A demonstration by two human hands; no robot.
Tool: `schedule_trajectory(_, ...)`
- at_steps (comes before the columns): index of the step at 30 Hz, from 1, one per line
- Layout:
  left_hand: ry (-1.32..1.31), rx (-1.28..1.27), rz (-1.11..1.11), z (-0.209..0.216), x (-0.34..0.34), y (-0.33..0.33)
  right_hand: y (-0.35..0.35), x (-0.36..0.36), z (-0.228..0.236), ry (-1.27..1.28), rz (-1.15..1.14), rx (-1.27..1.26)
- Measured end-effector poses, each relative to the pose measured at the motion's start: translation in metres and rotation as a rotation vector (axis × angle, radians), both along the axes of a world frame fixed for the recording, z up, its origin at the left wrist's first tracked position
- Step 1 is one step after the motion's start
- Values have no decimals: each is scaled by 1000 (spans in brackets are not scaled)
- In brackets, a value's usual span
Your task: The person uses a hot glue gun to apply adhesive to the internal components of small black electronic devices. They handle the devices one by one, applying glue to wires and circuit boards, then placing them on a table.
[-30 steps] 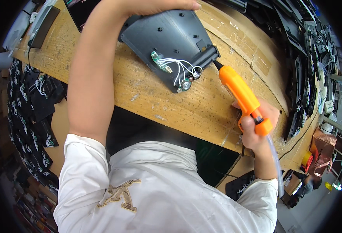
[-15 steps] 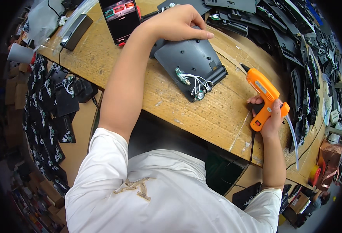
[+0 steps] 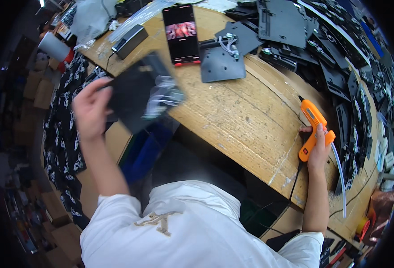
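Black flat panel with white wires (image 3: pixel 134 94): blurred, gripped by left hand (image 3: pixel 92 111) at near-left edge of worn yellow-brown wooden bench (image 3: pixel 232 111). Right hand (image 3: pixel 318 151) closed around orange plastic glue gun (image 3: pixel 314 116). Dark plastic panels (image 3: pixel 282 27) heaped along bench's far right; brown cardboard boxes (image 3: pixel 68 241) lower left.

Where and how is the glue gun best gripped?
Probably wrap the glue gun by its handle, from the person's side, as the right hand does: the handle angles toward the person, the nozzle away.
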State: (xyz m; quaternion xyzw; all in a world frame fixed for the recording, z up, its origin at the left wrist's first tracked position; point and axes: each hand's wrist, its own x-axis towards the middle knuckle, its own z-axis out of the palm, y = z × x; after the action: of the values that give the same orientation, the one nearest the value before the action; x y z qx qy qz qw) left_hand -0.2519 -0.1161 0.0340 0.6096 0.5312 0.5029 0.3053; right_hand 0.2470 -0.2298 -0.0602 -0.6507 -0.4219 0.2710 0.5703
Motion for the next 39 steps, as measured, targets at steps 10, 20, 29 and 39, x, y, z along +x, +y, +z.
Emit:
schedule_trajectory(10,329,431,1368,14,-319,-149,4,18,-22,-10,30,50)
schedule_trajectory(20,-578,225,1156,-57,-417,-26,6,19,-14,-23,18,37)
schedule_trajectory(29,431,-193,1229,-38,-412,18,-2,29,-17,-92,8,1)
schedule_trajectory(39,1222,-64,230,-20,-293,25,1,32,-21,-84,12,9)
